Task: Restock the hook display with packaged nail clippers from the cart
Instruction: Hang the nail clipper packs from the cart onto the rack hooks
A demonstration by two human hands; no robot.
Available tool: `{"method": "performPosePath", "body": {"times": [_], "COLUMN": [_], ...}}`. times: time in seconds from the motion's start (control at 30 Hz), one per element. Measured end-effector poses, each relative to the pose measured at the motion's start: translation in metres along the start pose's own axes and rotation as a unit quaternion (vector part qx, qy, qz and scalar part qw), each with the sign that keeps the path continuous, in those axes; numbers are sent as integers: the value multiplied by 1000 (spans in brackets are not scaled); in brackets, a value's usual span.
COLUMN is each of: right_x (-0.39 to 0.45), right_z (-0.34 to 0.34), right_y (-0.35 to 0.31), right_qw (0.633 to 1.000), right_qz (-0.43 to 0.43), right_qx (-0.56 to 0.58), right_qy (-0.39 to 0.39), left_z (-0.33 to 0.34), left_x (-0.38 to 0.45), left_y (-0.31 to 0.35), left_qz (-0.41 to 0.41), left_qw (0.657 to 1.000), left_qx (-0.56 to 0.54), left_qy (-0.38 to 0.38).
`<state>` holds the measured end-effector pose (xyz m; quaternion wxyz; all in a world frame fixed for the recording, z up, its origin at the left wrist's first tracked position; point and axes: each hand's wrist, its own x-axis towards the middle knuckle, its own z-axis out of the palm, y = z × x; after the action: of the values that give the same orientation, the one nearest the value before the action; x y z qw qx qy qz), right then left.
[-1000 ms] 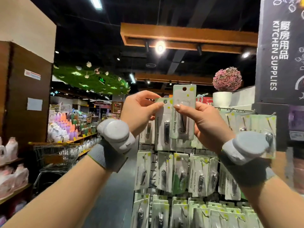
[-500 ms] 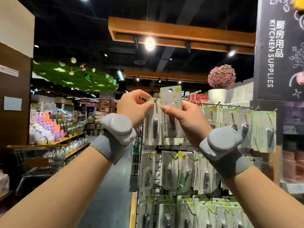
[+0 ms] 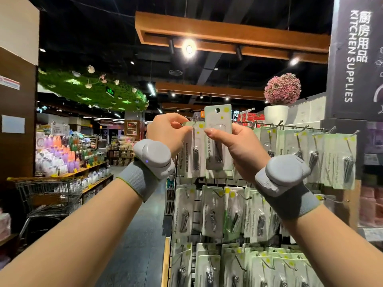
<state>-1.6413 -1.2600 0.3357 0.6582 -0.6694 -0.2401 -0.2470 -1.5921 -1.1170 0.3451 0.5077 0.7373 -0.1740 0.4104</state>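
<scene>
Since half a second ago, both hands sit a little lower against the rack, and the pack in the right hand stands clear above the hanging row with its punched hole showing.

Head view, the only one I have: my right hand [image 3: 242, 150] pinches the nail clipper pack [image 3: 218, 137] by its edges, thumb on the near face, the other fingers curled behind it. The pack is upright, its hole near the top, just right of the top-left hook [image 3: 194, 121]. My left hand [image 3: 165, 131] pinches the top corner of the hanging pack [image 3: 191, 150] already on that hook, fingers [image 3: 182, 126] pressed together at the card edge. The hook display [image 3: 290, 126] runs off to the right with more filled hooks, and rows of packs hang below. The cart [image 3: 49, 193] stands well apart, low at the left beside the aisle.

I judge the step in hand to be threading the held pack onto that hook. To do it well, I would keep the left hand steadying the hung pack so the hook tip stays free, bring the hole level with the upturned tip, and slide the card squarely back. The card is light and stiff; a tilted approach could catch the tip on the card instead of the hole.
</scene>
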Motion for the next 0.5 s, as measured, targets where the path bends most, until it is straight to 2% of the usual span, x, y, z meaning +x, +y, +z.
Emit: {"method": "performPosePath", "body": {"times": [0.17, 0.3, 0.4, 0.5], "right_x": [-7, -17, -25, -30], "right_z": [-6, -10, -13, -18], "right_y": [-5, -11, -15, -16], "right_qw": [999, 992, 985, 975], "right_qz": [14, 79, 103, 111], "right_qx": [31, 95, 118, 182], "right_qy": [9, -37, -67, -68], "left_z": [-7, -10, -6, 2], "left_x": [-9, -22, -31, -35], "left_y": [3, 16, 31, 41], "left_qz": [91, 165, 187, 159], "left_qw": [993, 982, 980, 986], "left_qx": [72, 34, -6, -42], "left_qy": [35, 89, 68, 5]}}
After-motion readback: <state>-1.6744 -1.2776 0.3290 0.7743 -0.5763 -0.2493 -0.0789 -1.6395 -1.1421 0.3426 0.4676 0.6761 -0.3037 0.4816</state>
